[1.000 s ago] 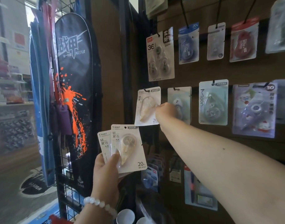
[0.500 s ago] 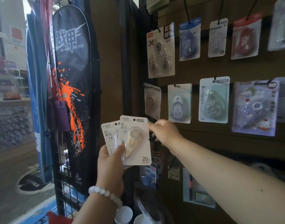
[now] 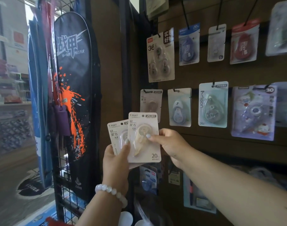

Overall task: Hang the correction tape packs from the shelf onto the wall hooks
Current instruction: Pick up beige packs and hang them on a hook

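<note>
Correction tape packs (image 3: pixel 143 137) sit fanned in the left hand (image 3: pixel 116 162), thumb pressed on them. The right hand (image 3: pixel 170 144) pinches the front pack's right edge; it should draw this one free and line its punched hole up with the hook (image 3: pixel 147 91) above.

Daylight reaches you from the upper left, washing out the window area (image 3: pixel 12 46), while the brown wall panel (image 3: pixel 221 144) sits dim and shadowed. Your frame's edges bend and smear, especially the far-right packs (image 3: pixel 281 30). The front beige pack (image 3: pixel 143 137) reads sharp; lower corners stay soft and murky.
</note>
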